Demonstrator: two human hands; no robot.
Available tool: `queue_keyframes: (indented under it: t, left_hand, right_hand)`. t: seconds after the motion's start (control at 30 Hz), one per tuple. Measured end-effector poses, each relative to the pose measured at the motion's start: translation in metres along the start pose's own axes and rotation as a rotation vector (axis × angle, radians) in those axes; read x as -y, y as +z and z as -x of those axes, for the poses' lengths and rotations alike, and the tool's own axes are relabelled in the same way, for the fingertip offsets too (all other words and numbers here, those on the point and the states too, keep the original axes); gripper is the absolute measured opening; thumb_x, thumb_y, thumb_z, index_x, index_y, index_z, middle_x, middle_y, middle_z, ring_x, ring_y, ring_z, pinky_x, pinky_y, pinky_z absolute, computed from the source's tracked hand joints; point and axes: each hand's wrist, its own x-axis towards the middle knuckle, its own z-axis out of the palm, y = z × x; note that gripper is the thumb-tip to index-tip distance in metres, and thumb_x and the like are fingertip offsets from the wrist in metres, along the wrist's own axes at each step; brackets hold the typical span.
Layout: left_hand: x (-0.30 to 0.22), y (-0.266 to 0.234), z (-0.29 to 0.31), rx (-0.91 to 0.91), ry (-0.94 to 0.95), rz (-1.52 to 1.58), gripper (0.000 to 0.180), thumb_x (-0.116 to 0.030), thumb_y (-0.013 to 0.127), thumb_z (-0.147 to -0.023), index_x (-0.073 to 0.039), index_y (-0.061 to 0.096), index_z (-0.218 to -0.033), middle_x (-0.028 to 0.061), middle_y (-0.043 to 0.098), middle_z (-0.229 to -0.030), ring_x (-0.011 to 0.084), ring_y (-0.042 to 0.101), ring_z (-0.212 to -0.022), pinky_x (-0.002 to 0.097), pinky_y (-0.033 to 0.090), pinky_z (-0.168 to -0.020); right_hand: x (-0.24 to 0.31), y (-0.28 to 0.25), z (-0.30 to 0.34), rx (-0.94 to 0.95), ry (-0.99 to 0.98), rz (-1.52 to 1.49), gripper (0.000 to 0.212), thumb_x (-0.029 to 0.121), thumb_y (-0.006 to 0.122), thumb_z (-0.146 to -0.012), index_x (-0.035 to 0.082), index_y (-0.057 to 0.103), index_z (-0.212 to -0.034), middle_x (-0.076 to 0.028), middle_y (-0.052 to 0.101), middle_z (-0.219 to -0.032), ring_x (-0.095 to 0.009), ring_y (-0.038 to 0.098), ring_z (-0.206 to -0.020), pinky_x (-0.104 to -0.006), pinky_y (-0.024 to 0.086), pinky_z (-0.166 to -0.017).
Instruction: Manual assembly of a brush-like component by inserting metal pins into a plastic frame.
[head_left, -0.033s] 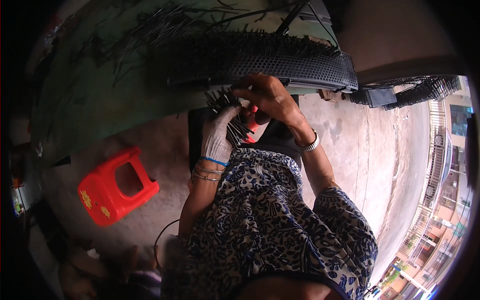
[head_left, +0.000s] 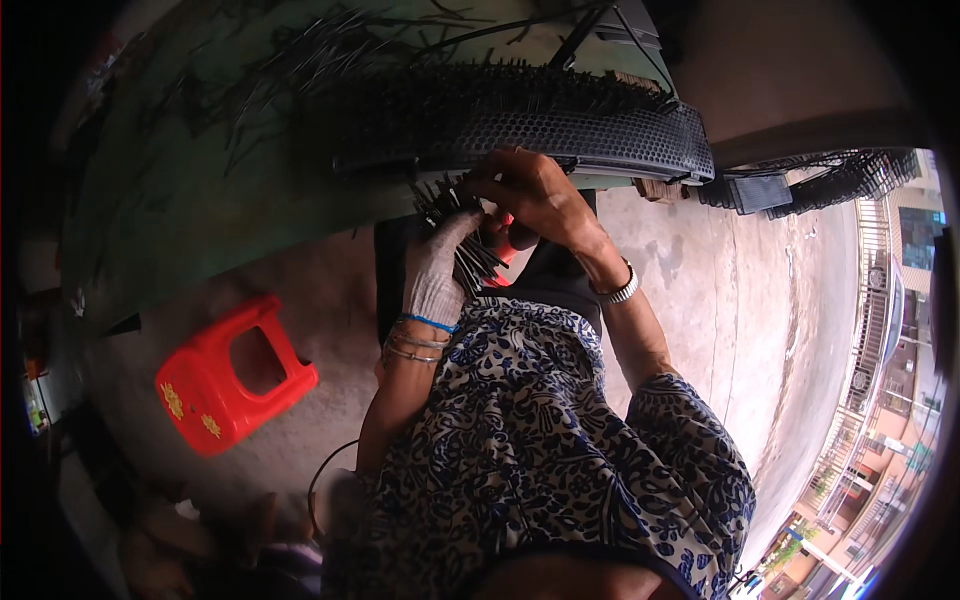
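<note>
In a white knit glove with a blue cuff, my left hand (head_left: 438, 255) is wrapped round a bundle of thin dark strips (head_left: 478, 268). The strips' ends fan out above my thumb. Just right of their upper ends is my right hand (head_left: 535, 200), bare, with its fingers bent together. Whether a strip is between those fingertips is too small to make out. Directly beyond both hands, a long black panel with a honeycomb of holes (head_left: 590, 135) lies along the table edge. Many short dark strips (head_left: 500, 88) stand up densely along its far side.
The green table (head_left: 200, 215) carries a heap of loose dark strips (head_left: 310, 55) at the far left. A red plastic stool (head_left: 220, 400) stands on the floor to the left. Another dark latticed piece (head_left: 840, 185) is at the right, with a railing (head_left: 872, 290) beyond.
</note>
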Motion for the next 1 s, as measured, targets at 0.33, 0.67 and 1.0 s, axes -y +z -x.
queue_keyframes:
  t: [0.33,0.67,1.0]
  left_hand:
    - [-0.004,0.010,-0.009,0.030,-0.061,-0.005,0.018,-0.008,0.062,-0.087,0.003,0.065,-0.100,0.0107,0.068,-0.089,0.0194,0.066,-0.064,0.0316,0.056,-0.056]
    - [0.005,0.002,-0.012,-0.006,-0.079,0.018,0.017,-0.010,0.064,-0.088,0.002,0.066,-0.100,0.0077,0.068,-0.088,0.0166,0.066,-0.072,0.0289,0.055,-0.064]
    - [0.005,0.008,-0.010,0.006,-0.043,0.010,0.018,-0.012,0.063,-0.089,0.002,0.066,-0.100,0.0082,0.068,-0.087,0.0171,0.065,-0.072,0.0289,0.054,-0.064]
  right_hand:
    - [-0.010,-0.019,-0.021,-0.664,-0.249,0.203,0.003,0.002,0.058,-0.089,-0.001,0.057,-0.089,-0.008,0.065,-0.075,-0.012,0.063,-0.062,-0.0257,0.047,-0.056]
    - [-0.030,-0.009,-0.059,-0.640,-0.377,0.315,0.004,0.002,0.060,-0.086,0.002,0.056,-0.086,-0.010,0.055,-0.071,-0.018,0.059,-0.063,-0.0284,0.047,-0.057]
    - [-0.024,-0.009,-0.064,-0.624,-0.346,0.690,0.017,0.021,0.070,-0.082,0.012,0.071,-0.096,-0.012,0.061,-0.091,-0.029,0.062,-0.079,-0.0372,0.052,-0.065]
